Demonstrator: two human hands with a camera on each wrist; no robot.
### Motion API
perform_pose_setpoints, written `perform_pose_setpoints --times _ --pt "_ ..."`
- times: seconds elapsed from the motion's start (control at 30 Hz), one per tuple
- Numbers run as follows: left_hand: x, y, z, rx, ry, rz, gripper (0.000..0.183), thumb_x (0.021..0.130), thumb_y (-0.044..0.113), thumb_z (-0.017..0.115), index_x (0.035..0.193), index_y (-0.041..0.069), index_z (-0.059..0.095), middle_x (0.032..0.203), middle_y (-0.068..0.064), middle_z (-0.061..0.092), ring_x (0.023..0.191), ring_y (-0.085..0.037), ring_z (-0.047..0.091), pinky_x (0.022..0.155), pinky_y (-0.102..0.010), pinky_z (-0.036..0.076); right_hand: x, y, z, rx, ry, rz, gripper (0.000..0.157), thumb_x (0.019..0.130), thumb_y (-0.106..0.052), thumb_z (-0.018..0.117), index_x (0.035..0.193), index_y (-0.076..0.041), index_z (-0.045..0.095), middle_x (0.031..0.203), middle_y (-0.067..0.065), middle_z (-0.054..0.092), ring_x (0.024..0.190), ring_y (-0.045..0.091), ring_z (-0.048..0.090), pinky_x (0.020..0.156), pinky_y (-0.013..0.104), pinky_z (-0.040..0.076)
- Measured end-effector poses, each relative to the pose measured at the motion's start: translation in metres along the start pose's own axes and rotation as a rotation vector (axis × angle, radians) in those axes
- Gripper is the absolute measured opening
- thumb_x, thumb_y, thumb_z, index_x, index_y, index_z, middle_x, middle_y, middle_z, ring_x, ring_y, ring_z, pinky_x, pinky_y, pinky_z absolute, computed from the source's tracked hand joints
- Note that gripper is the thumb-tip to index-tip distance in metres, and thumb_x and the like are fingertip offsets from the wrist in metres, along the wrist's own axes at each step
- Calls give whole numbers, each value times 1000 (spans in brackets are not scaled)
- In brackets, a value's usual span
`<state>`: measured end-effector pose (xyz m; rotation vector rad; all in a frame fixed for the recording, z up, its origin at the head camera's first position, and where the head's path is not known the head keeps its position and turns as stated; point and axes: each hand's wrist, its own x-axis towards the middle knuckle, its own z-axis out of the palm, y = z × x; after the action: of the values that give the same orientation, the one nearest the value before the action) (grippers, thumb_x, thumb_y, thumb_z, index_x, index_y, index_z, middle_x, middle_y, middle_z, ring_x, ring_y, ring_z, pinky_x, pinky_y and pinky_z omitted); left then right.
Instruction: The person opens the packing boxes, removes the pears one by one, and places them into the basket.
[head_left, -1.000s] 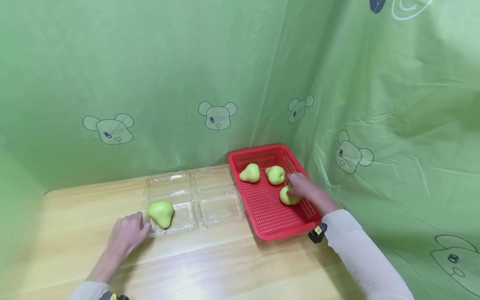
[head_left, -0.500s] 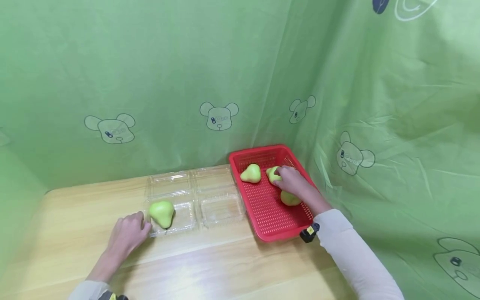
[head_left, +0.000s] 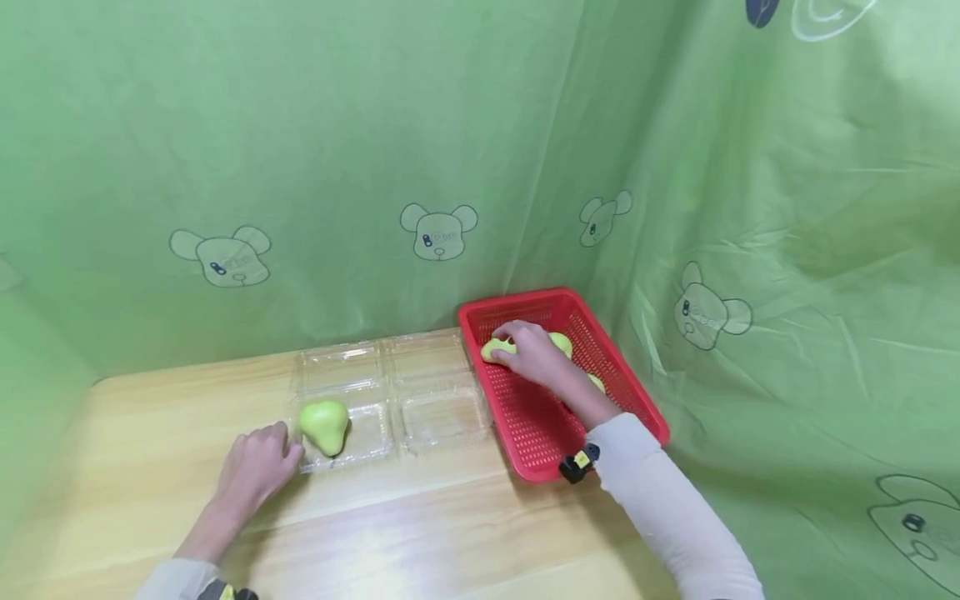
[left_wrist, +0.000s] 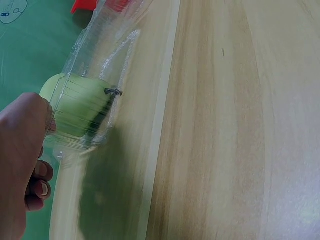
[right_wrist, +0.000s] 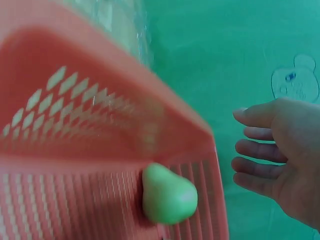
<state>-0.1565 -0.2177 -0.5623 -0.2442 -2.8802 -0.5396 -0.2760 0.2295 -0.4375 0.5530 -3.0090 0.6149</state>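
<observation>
My left hand [head_left: 257,468] pinches the left edge of a clear plastic clamshell box [head_left: 373,433], its other fingers curled below the rim in the left wrist view. One green pear [head_left: 324,427] lies in that box, its dark stem [left_wrist: 113,92] toward the table's front. My right hand [head_left: 534,354] is over the red basket [head_left: 525,462], fingers parted above the leftmost pear [head_left: 495,350]. Nothing lies between the fingers of the right hand [right_wrist: 280,150] in the right wrist view. Two more pears, one of them the back pear [head_left: 562,342], are partly hidden behind the hand and wrist.
A second clear clamshell box [head_left: 444,417] stands between the first box and the basket, its lid [head_left: 427,357] folded back. The wooden table [head_left: 420,533] runs along the front. Green curtains [head_left: 337,167] with bear prints hang behind and at the right.
My right hand has moved left across the basket, from the pear at the right, past the back one, to the leftmost one. The left hand has stayed at the box.
</observation>
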Motion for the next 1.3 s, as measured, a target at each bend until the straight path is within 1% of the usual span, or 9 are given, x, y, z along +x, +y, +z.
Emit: perform_pose_setpoints --times 0.1,0.2,0.33,0.5,0.57,0.73,0.9,1.13,1.3 --pt "-1 0 0 1 10 5 24 92 18 61 71 13 49 59 0 45 51 -14 38 46 -23 30 5 -17 7 27 1 -37 38 96 -26 74 125 -3 69 124 15 72 120 32 68 104 46 56" --pt "-1 0 1 3 16 11 25 92 18 61 71 13 49 59 0 45 51 -14 37 46 -22 29 10 -36 16 54 -6 -74 40 95 -25 76 128 -3 68 127 14 72 120 30 67 105 44 56" --pt "0 0 1 2 16 15 25 92 19 61 71 14 48 60 1 45 51 -14 38 46 -23 29 16 -60 32 86 -57 -105 44 95 -25 76 131 -3 66 130 14 71 120 29 67 103 41 58" --pt "3 0 0 -4 10 13 26 92 20 62 70 14 48 59 0 45 51 -14 38 47 -23 30 21 -85 50 107 -107 -149 42 96 -26 74 131 -5 67 129 13 72 121 29 67 104 41 57" --pt "4 0 0 -4 5 11 26 92 20 61 71 14 48 59 0 45 51 -15 38 47 -24 30 22 -91 56 122 -116 -162 41 95 -25 75 131 -4 67 128 13 72 121 29 67 104 41 57" --pt "2 -1 0 -9 -2 8 27 93 20 61 70 14 48 59 0 45 51 -15 38 47 -24 30 25 -102 67 158 -152 -153 45 96 -27 74 135 -6 64 131 12 71 123 30 67 105 40 57" --pt "-2 -1 0 -15 -12 0 26 93 19 61 71 13 49 59 0 45 51 -15 39 47 -23 31 31 -112 76 142 -184 -166 48 96 -30 74 137 -9 62 135 8 69 125 25 66 106 35 56" --pt "-2 0 -2 -15 -15 -13 26 94 19 60 71 13 48 59 0 45 51 -15 38 47 -24 30 41 -132 91 83 -194 -255 49 95 -29 75 137 -8 63 134 7 70 122 21 67 104 29 56" --pt "-2 1 -1 -21 4 -5 26 93 18 61 71 13 48 58 0 44 51 -15 37 47 -24 30 44 -144 105 56 -225 -303 47 96 -29 74 137 -9 64 135 6 69 123 19 66 106 25 54"
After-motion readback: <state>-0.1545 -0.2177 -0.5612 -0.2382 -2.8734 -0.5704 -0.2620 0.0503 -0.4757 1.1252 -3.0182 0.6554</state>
